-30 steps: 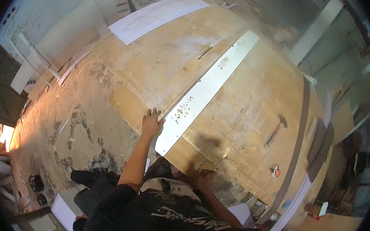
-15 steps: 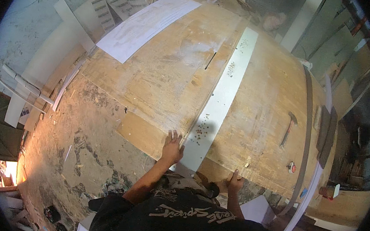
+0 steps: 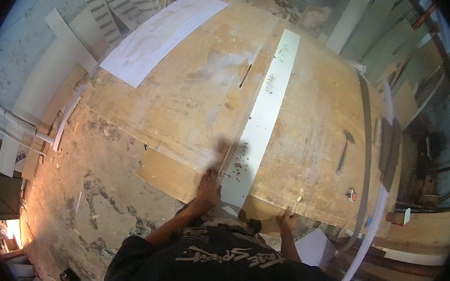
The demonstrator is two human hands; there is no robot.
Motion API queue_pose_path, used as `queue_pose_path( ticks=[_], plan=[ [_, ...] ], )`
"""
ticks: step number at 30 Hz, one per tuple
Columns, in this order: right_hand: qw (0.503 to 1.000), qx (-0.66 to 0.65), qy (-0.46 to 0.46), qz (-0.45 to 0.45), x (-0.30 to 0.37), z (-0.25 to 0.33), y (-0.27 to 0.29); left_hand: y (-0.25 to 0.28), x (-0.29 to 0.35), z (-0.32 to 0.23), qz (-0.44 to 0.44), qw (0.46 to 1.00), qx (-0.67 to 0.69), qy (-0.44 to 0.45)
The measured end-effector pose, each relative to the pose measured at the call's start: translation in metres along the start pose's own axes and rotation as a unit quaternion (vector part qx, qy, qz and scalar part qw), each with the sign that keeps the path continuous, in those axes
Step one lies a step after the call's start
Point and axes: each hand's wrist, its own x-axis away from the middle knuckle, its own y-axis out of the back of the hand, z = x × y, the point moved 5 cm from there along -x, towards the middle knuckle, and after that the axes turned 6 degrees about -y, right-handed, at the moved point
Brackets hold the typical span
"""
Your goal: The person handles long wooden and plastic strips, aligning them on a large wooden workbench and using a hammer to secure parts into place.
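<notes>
And here goes my left hand (image 3: pixel 208 193): a half-second ago its fingers were spread on the wood to the left of the long, narrow white strip (image 3: pixel 265 109), and now they've slid in close along that strip's left edge, near its near end. So the strip has my left fingers right alongside it, while my right hand (image 3: pixel 288 220) stays put at the bench's edge, to the right of the strip.

The strip lies lengthwise across the broad, worn, tan wooden bench (image 3: pixel 312 121), small brown specks clustered on it. Well right of it, a claw hammer with a dark handle (image 3: pixel 345 153) and a round red-and-white tape measure (image 3: pixel 352 195) lie where they were.

Now the murky part! My left fingers are blurred, seemingly stretched forward; whether they touch the strip or pinch anything, I can't tell. Right thumb's up, but the other fingers are partly hidden, so I can't say whether they pinch the edge. The strip's near end goes dim against my body.
</notes>
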Motion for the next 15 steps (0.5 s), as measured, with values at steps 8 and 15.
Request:
queue_pose_path(
  ticks=[8,15],
  plan=[
    [0.968,-0.231,-0.097,0.034,0.017,0.011,-0.001,0.022,-0.003,-0.019,0.016,1.0,0.016,-0.009],
    [0.99,-0.116,-0.066,0.044,0.026,0.04,0.018,0.025,0.003,-0.023,0.0,1.0,-0.008,0.014]
  ],
)
